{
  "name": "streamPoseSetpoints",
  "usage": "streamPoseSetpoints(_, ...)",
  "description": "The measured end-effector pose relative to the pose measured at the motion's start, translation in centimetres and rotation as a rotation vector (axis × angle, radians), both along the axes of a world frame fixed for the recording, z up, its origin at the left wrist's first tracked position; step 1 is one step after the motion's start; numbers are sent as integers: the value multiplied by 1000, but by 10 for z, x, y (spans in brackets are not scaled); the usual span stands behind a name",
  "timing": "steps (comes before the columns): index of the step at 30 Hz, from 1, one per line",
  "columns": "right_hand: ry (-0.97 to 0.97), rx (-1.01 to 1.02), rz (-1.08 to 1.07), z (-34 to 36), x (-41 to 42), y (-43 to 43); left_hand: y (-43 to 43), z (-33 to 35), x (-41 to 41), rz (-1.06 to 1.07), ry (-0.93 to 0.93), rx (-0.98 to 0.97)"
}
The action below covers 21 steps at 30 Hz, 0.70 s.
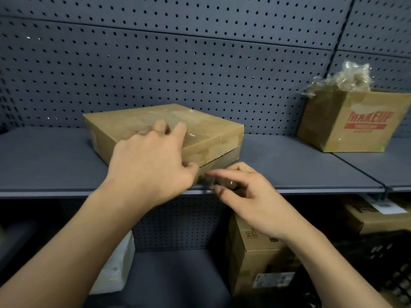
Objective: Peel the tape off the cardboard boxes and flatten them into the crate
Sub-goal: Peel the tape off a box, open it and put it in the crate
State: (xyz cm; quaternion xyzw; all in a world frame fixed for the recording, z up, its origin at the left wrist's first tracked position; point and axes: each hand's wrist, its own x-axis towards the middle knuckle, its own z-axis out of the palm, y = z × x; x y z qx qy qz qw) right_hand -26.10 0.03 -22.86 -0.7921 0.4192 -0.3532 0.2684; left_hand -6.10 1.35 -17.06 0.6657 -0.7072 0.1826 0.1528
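Note:
A flat brown cardboard box point(213, 134) lies on the grey shelf point(300, 165), one corner turned toward me, with clear tape across its top and front. My left hand point(153, 161) rests on the box's near corner, fingers spread over the top and thumb against the front face. My right hand point(246, 192) is just below that corner at the shelf's front edge, its thumb and fingers pinching a strip of clear tape point(213, 182) that runs from the box's lower edge.
An open box printed MAKEUP point(353, 123), stuffed with crumpled clear tape point(347, 78), stands at the back right of the shelf. Grey pegboard point(178, 63) backs the shelf. On the lower shelf are a white package point(115, 270), brown boxes point(251, 258) and a dark crate point(382, 263).

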Motion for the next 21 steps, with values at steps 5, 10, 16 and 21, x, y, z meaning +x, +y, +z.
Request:
streamPoseSetpoints(5, 286, -169, -90, 3, 7, -1, 4, -2, 10, -7, -12, -24)
streamPoseSetpoints(10, -41, -18, -86, 5, -3, -6, 7, 3, 25, -27, -22, 55)
streamPoseSetpoints(16, -451, 62, -93, -1, -4, -13, 11, 8, 37, -58, 17, 115)
streamPoseSetpoints(21, -701, 92, -233, 3, -18, -16, 13, 8, 46, -6, 13, 88)
